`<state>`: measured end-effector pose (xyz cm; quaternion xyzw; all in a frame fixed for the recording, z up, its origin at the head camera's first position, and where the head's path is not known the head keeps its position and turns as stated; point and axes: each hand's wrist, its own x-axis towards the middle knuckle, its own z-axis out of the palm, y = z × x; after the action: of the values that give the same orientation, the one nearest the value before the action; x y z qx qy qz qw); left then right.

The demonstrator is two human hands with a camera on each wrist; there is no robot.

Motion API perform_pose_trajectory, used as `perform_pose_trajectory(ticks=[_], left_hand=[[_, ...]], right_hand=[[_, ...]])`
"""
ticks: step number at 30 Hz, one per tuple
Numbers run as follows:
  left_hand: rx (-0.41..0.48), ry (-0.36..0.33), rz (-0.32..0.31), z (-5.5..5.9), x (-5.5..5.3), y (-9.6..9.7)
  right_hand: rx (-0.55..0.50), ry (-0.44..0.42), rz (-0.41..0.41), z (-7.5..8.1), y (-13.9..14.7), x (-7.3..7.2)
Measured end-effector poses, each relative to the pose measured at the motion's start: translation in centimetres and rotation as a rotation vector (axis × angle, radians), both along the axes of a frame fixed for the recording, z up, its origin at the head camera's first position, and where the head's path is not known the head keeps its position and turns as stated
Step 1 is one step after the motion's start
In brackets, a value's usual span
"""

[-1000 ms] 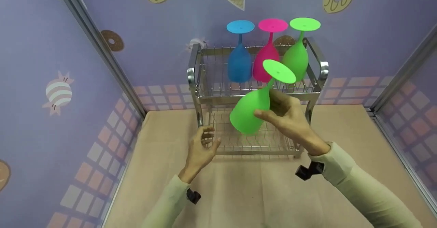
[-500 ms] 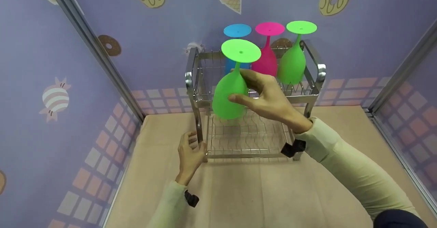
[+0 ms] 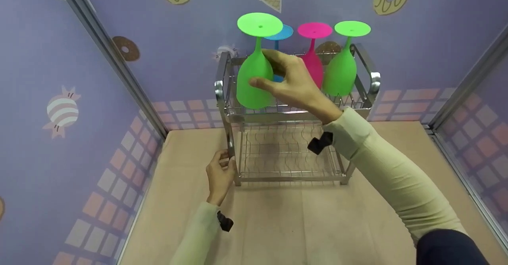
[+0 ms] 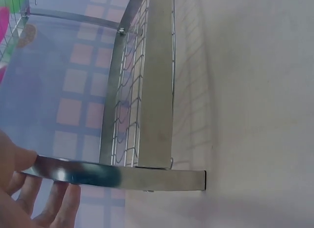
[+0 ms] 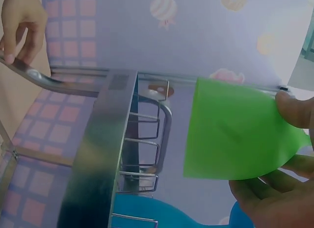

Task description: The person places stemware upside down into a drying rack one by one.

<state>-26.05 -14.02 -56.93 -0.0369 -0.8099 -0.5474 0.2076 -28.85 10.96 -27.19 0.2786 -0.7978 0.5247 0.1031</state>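
Observation:
My right hand grips a light green goblet by its bowl, thumb on the near side. The goblet is upside down, its round foot on top, over the left end of the rack's upper tier; in the right wrist view its rim hangs apart from the wires. My left hand pinches the left front leg of the metal two-tier dish rack, thumb on one side and fingers on the other in the left wrist view. A blue goblet, partly hidden, a pink goblet and another green goblet stand upside down on the upper tier.
The rack's lower wire tier lies below, on a beige cloth surface. A patterned wall rises close behind the rack. Metal frame posts stand at the left and right corners.
My right hand has carried the green goblet up and to the left, from in front of the rack to over its upper tier, turning it upright-inverted. My left hand has taken hold of the rack's leg.

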Motion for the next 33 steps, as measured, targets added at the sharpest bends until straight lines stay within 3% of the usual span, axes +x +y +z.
perform_pose_trajectory(ticks=[9, 19, 33], left_hand=[[-0.020, -0.074, -0.018, 0.0, -0.4, -0.1], [-0.046, -0.092, -0.019, 0.4, -0.4, -0.4], [-0.048, -0.103, -0.005, 0.5, -0.5, -0.5]], right_hand=[[0.024, 0.001, -0.034, 0.0, -1.8, -2.7], [0.140, 0.092, -0.070, -0.9, -4.4, -5.0], [0.235, 0.030, -0.123, -2.5, -5.6, -7.2]])
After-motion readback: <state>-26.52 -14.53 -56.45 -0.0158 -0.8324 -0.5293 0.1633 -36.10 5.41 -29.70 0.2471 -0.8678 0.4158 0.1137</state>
